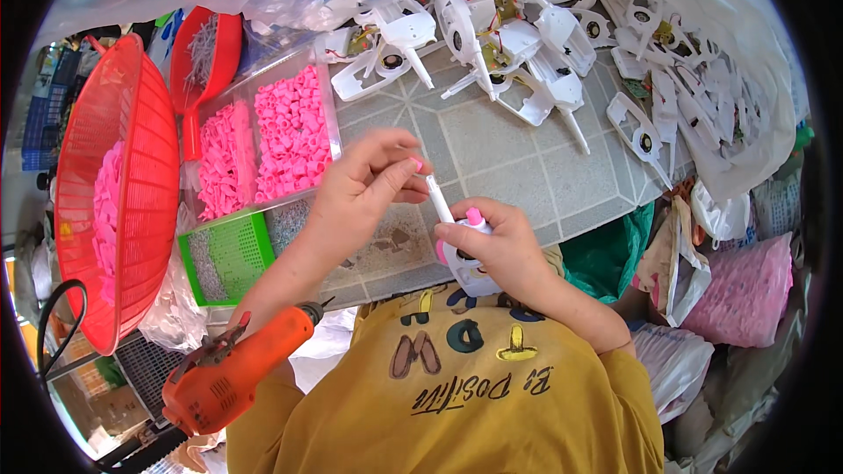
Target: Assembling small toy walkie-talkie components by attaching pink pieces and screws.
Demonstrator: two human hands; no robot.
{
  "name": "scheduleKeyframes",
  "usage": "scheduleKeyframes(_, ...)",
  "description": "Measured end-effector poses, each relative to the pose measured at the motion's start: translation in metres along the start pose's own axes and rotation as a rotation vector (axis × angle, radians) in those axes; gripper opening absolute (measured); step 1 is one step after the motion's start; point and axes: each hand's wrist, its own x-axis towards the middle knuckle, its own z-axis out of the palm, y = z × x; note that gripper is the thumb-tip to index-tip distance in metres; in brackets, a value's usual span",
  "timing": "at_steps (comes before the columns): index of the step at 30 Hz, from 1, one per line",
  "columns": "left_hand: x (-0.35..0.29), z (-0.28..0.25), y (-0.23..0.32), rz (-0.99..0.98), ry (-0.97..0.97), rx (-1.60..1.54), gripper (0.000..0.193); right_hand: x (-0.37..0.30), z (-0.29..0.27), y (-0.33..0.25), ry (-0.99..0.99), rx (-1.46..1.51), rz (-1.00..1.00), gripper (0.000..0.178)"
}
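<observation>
My left hand pinches a small pink plastic piece between thumb and fingertips, at the tip of a thin white stem. That stem belongs to a white plastic housing, which my right hand grips close to my shirt. A pink knob sticks up from the housing beside my right fingers, and more pink shows on its left side. Part of the housing is covered by my right hand. Whether the pink piece sits on the stem or only touches it, I cannot tell.
Trays of pink parts and a green basket of small metal bits stand at left, near a red basket and red scoop. White housings lie at the back. An orange power screwdriver hangs at lower left.
</observation>
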Motion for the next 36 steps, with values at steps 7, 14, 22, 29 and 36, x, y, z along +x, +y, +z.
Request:
scheduleKeyframes(7,0.002,0.003,-0.012,-0.02,-0.072,0.07,0.022,0.004,-0.002,0.012,0.028,0.092,-0.016,0.021)
scheduleKeyframes(14,0.006,0.007,-0.006,-0.053,-0.05,0.145,0.017,0.002,-0.004,0.014,0.011,0.043,-0.015,0.022)
scheduleKeyframes(22,0.009,0.012,0.003,-0.03,-0.108,0.207,0.019,0.015,-0.01,-0.006,-0.175,0.161,-0.056,0.03)
scheduleKeyframes(29,0.006,0.009,0.004,0.101,-0.026,0.19,0.021,0.015,-0.017,0.006,-0.178,0.159,-0.043,0.035)
scheduleKeyframes(36,0.008,0.01,-0.003,0.162,-0.04,0.161,0.015,0.012,-0.013,-0.001,-0.149,0.11,-0.041,0.045)
